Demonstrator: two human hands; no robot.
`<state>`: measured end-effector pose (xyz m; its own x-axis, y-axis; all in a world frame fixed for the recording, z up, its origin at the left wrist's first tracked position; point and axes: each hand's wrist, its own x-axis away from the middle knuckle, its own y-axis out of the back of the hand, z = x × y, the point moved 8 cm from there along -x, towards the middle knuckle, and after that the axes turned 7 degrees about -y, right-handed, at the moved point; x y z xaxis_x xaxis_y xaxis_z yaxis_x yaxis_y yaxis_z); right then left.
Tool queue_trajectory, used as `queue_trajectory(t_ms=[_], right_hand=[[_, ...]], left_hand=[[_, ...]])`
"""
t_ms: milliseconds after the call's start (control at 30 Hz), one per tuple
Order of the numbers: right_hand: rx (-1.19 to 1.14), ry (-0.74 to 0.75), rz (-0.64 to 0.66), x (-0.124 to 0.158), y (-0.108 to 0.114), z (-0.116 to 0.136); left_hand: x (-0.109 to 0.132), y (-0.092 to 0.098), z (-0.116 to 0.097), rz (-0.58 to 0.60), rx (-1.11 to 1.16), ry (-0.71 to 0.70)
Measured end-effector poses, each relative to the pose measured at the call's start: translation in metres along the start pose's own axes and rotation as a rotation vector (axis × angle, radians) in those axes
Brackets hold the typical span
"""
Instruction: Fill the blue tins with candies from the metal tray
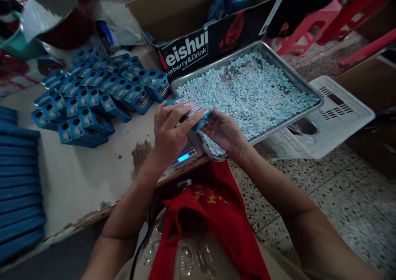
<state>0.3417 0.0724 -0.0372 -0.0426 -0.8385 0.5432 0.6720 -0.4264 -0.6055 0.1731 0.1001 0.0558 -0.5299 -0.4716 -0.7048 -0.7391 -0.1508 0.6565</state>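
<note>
Pale table [77, 181] at left. Printed carton [213, 51] behind. Metal tray [278, 127] of pale-blue pellets [262, 90] right of centre. On my feed, left hand [170, 127] clamped on blue box [198, 108] at the tray's left edge; right hand [225, 135] cupped at its end, gripping or not, I can't tell. Scale display [183, 157] lit below.

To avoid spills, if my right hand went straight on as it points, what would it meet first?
Probably the blue box in your left hand; your right hand may be touching it, but depth is unclear.
</note>
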Motion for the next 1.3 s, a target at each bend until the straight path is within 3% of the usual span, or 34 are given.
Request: queue_trajectory(t_ms=[167,367,567,700,867,1000,1167,1300], right_hand=[[-0.073,-0.055,0.081,0.010,-0.006,-0.004],[-0.090,-0.181,0.081,0.003,0.006,-0.007],[0.058,-0.069,0.047,0.005,0.020,-0.001],[0.176,-0.023,0.010,0.006,0.029,0.000],[0.392,-0.091,0.077,0.008,0.017,-0.004],[0.539,-0.015,0.135,0.020,-0.002,0.000],[0.642,-0.017,0.189,0.035,-0.022,-0.003],[0.668,-0.009,0.169,0.038,-0.023,-0.001]], left_hand=[[0.009,-0.017,0.014,-0.014,0.039,0.083],[0.029,-0.003,0.046,-0.115,0.277,0.364],[0.096,0.009,0.064,-0.335,0.538,0.749],[0.131,0.008,0.053,-0.311,0.610,0.877],[0.141,0.006,0.042,-0.258,0.597,0.854],[0.140,0.010,0.038,-0.234,0.558,0.791],[0.135,0.034,0.037,-0.264,0.451,0.687],[0.137,0.057,0.049,-0.299,0.405,0.704]])
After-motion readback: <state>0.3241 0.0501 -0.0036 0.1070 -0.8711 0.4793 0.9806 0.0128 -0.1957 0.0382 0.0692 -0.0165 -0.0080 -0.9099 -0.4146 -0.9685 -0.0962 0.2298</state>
